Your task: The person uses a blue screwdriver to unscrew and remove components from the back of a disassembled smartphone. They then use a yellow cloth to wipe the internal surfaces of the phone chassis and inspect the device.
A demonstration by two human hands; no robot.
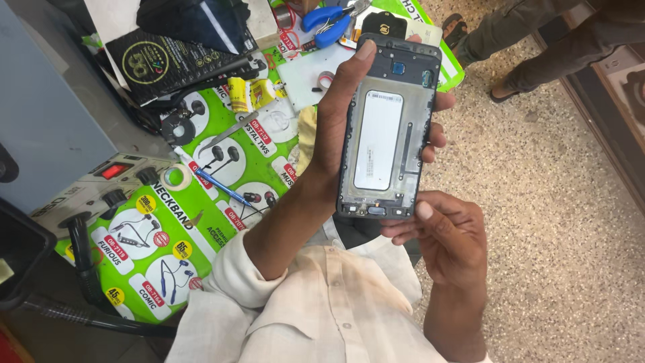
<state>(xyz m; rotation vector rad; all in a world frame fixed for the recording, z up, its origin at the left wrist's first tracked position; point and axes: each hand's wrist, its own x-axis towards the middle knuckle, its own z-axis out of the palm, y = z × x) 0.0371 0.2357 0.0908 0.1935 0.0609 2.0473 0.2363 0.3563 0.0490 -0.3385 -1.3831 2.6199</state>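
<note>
Held off the table over the floor (571,222), the opened phone (388,128) could slip, since the left hand (339,128) clasps only its edges while the right hand (447,232) fingers pinch its bottom end.

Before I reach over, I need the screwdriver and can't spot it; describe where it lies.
Start at the green printed mat covering the bench, left of the opened phone held in the left hand. Near the mat's middle, beside the roll of tape, lies the screwdriver. Its slim blue handle, angled diagonally, sets it apart from the metal tweezers above.
</note>
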